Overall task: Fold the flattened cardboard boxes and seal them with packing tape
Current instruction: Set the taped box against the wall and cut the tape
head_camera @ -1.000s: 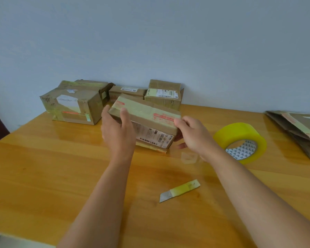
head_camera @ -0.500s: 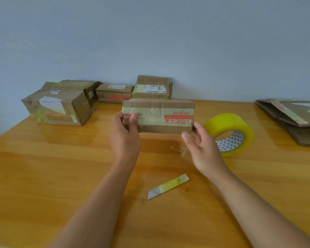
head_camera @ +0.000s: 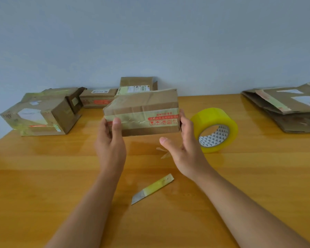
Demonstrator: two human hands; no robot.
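A small taped cardboard box [head_camera: 143, 111] with red print hangs above the wooden table [head_camera: 43, 176], held between both hands. My left hand [head_camera: 111, 145] grips its left end, thumb on the front face. My right hand [head_camera: 184, 147] touches the right end with straight fingers, thumb spread free below the box. The yellow roll of packing tape [head_camera: 216, 128] stands on the table just right of my right hand. A stack of flattened boxes [head_camera: 286, 106] lies at the far right.
A blade with a taped yellow handle [head_camera: 152, 188] lies on the table in front of my hands. A larger taped box [head_camera: 41, 113] sits at the back left. Two small boxes [head_camera: 98, 97] stand against the wall behind the held box.
The box has been lifted off the table and turned so its long taped face is toward me. My right hand has opened, its thumb now off the box.
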